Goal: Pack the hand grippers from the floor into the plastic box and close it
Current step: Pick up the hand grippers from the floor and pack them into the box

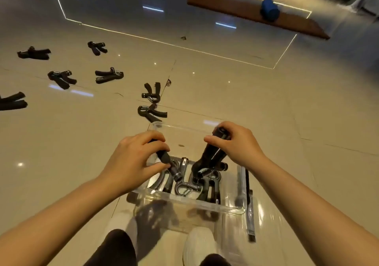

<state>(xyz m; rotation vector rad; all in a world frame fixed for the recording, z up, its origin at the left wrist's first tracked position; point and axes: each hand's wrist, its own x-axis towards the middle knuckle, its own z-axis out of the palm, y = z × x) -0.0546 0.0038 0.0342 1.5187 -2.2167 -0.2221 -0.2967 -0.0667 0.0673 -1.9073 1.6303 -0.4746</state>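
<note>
One big shiny tan tile floor (246, 93) fills the view. Far off on the right lies a long brown wooden board (242, 9) with a blue roll (269, 8) on it. Near the middle stands the clear plastic box (190, 203), open on top, with several black hand grippers (187, 187) piled inside. A flat clear lid with a black edge (249, 210) lies on the floor just right of the box. Two white shoes (200, 245) show at the near edge.

The left hand (133, 163) is curled around the foam handle of one black hand gripper (169, 163), which tilts down into the left part of the box. The right hand (235, 144) pinches the top end of another black gripper (211, 155), which stands nearly upright in the right part of the box.

Seven more black grippers lie on the floor to the far left. Two (151, 104) sit just beyond the box. Two (86, 77) lie farther left, two (65, 49) beyond those, and one (12, 100) at the left edge.
</note>
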